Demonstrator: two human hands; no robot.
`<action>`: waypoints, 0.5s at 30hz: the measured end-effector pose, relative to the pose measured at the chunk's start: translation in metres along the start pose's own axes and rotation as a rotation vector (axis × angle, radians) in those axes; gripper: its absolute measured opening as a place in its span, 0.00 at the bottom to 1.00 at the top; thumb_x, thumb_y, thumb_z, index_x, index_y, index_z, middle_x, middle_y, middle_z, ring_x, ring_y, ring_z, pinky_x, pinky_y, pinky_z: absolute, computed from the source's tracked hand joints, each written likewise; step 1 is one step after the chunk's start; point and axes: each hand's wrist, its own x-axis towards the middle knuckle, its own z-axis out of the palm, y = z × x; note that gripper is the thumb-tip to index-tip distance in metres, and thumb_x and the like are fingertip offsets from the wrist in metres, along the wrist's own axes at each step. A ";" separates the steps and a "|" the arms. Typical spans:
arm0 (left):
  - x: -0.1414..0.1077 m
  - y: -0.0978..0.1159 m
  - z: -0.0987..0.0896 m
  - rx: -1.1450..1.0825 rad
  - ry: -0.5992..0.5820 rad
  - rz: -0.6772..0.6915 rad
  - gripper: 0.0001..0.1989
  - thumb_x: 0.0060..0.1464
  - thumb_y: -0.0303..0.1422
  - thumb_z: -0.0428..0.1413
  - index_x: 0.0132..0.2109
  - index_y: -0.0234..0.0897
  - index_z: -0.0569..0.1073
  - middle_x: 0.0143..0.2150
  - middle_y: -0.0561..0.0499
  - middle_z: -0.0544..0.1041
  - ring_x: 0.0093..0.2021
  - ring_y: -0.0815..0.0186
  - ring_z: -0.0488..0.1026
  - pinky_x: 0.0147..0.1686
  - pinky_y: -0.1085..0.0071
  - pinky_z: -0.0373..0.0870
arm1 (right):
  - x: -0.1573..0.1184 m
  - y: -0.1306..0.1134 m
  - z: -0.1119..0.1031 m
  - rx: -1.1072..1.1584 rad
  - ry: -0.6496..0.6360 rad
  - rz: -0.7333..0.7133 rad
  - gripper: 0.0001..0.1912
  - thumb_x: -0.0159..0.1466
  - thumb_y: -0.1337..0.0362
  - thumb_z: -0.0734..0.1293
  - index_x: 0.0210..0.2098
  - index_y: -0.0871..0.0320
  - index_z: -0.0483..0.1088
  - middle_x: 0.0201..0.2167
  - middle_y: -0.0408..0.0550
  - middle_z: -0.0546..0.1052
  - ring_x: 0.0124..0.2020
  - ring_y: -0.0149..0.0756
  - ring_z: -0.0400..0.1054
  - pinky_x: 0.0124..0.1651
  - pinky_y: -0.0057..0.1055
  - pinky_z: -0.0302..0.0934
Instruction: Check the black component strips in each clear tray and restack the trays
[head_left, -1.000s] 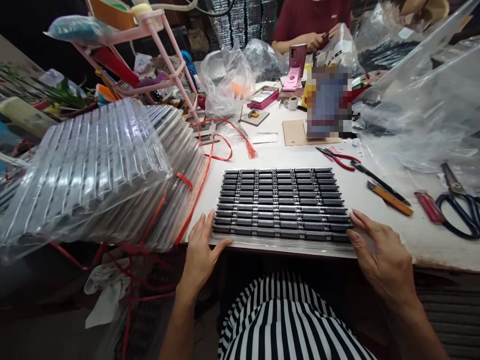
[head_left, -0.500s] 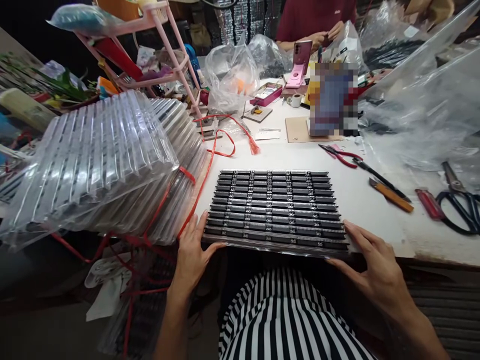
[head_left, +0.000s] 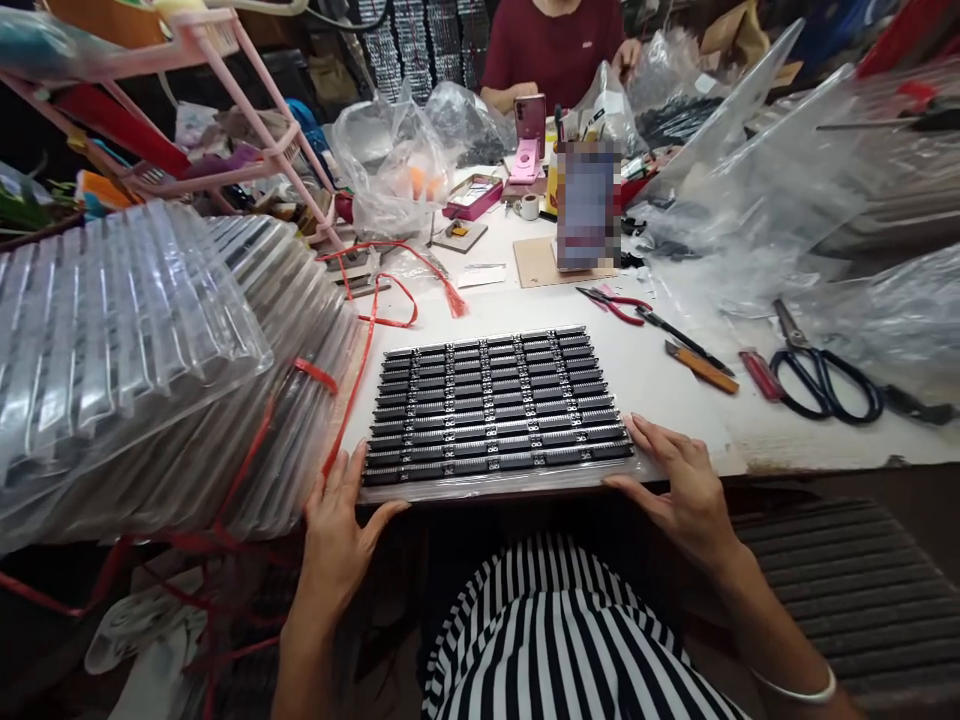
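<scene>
Rows of black strips with comb-like teeth lie side by side in a clear plastic tray at the table's front edge. My left hand grips the tray's front left corner, thumb along the front and fingers against the side. At the front right corner, my right hand holds it in the same way, thumb in front. Left of the tray rises a stack of clear ribbed plastic trays, leaning unevenly. Red plastic ribbon runs between the stack and my tray.
Red-handled pliers, an orange-handled cutter and dark-handled scissors lie to the right. Clear plastic bags crowd the right side. A pink rack stands back left. Another person is across the table, near a propped phone.
The view has swung to the right, so the scene sits further left. A broader strip of clear plastic shows along the tray's front. Both hands still hold its corners.
</scene>
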 end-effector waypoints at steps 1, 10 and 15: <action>0.000 0.001 -0.002 -0.008 -0.018 0.003 0.39 0.57 0.50 0.50 0.69 0.42 0.47 0.64 0.41 0.62 0.65 0.52 0.56 0.63 0.52 0.51 | 0.000 0.000 0.000 0.002 0.003 0.004 0.32 0.64 0.53 0.67 0.64 0.54 0.55 0.52 0.53 0.70 0.50 0.45 0.66 0.50 0.42 0.60; 0.015 0.006 -0.003 -0.057 -0.086 -0.016 0.31 0.63 0.43 0.46 0.69 0.40 0.48 0.66 0.42 0.59 0.66 0.55 0.54 0.64 0.51 0.50 | 0.006 0.004 -0.011 0.069 -0.114 0.030 0.27 0.67 0.54 0.63 0.63 0.51 0.56 0.54 0.51 0.69 0.53 0.46 0.64 0.54 0.45 0.59; 0.027 0.011 -0.008 -0.142 -0.193 -0.131 0.32 0.61 0.44 0.48 0.67 0.37 0.52 0.67 0.43 0.58 0.68 0.54 0.51 0.66 0.51 0.45 | 0.025 0.016 -0.021 0.133 -0.144 0.237 0.29 0.65 0.44 0.59 0.63 0.45 0.56 0.49 0.46 0.74 0.45 0.41 0.71 0.35 0.35 0.70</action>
